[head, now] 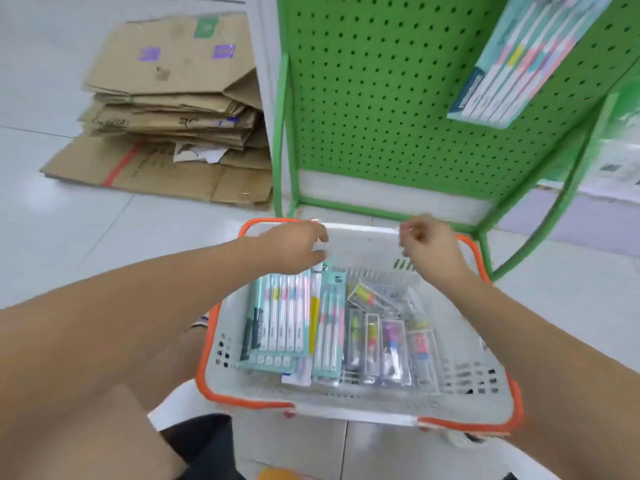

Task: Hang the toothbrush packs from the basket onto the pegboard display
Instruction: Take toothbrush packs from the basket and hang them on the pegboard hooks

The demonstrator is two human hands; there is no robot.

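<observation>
Toothbrush packs in teal card lie in the grey plastic basket with orange rim; their print is too blurred to read. Your left hand and right hand curl at its far edge, grip unclear. One pack hangs on the green pegboard.

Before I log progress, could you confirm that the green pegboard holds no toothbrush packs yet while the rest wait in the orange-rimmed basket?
Not quite: in the head view one toothbrush pack already hangs on the green pegboard. The rest do lie in the orange-rimmed basket.
</observation>
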